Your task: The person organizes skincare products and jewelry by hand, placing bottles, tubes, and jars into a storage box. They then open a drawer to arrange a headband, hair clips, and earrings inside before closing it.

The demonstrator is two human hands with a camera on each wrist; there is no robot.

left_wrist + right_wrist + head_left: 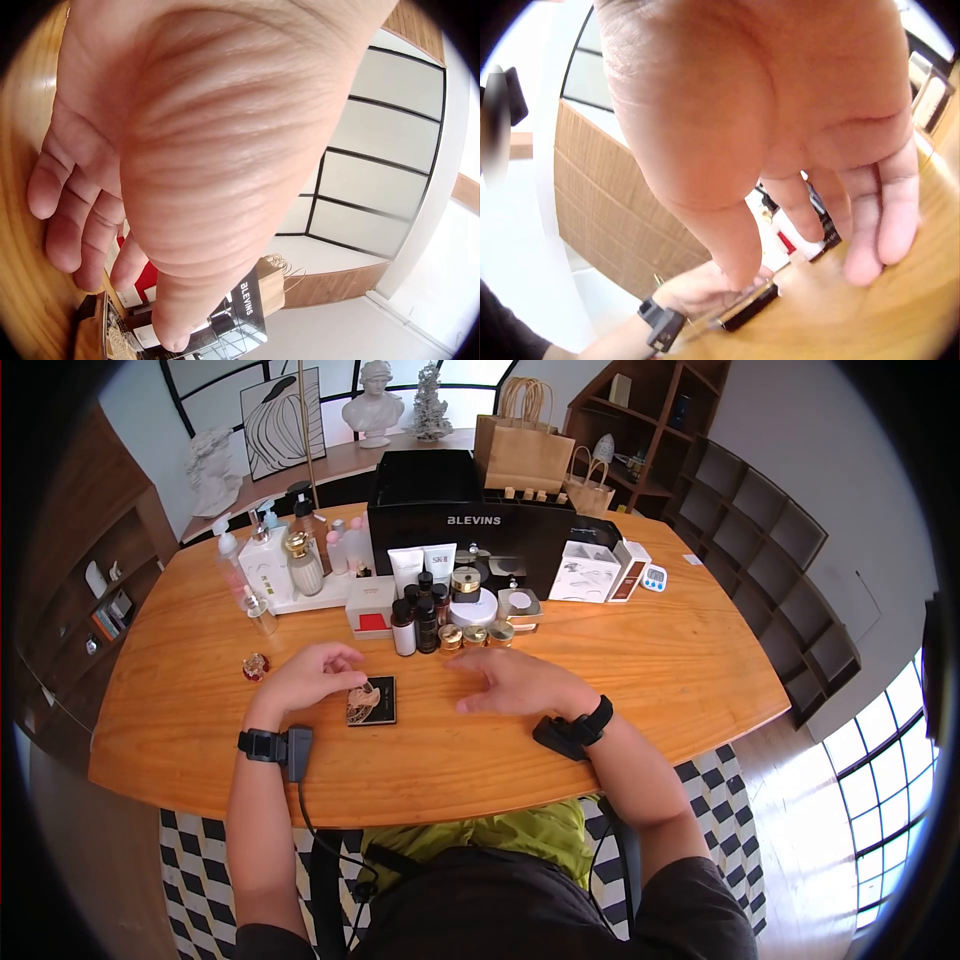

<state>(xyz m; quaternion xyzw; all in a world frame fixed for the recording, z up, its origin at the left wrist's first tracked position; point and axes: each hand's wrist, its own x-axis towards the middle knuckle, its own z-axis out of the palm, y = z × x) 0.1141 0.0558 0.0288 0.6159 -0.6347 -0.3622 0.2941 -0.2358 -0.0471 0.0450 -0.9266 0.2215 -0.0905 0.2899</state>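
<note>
A flat black square case [386, 710] with a gold, fan-like ornament [362, 705] on its left part lies near the front of the wooden table. Just left of it is my left hand [312, 678], fingers loosely bent, thumb tip over the case's upper left corner. Nothing shows in that palm in the left wrist view. My right hand [528, 682] hovers to the right of the case with fingers relaxed and spread, holding nothing. The right wrist view has the case's dark edge [751, 309] beyond the right thumb. Farther left sits a small red and gold trinket [256, 666].
Several cosmetic bottles [426, 625], jars [475, 635] and a white and red box [372, 605] stand behind the hands. A large black BLEVINS case [450, 545] is at the back. Pump bottles [265, 565] stand left; white boxes [585, 572] and a timer [654, 578] right.
</note>
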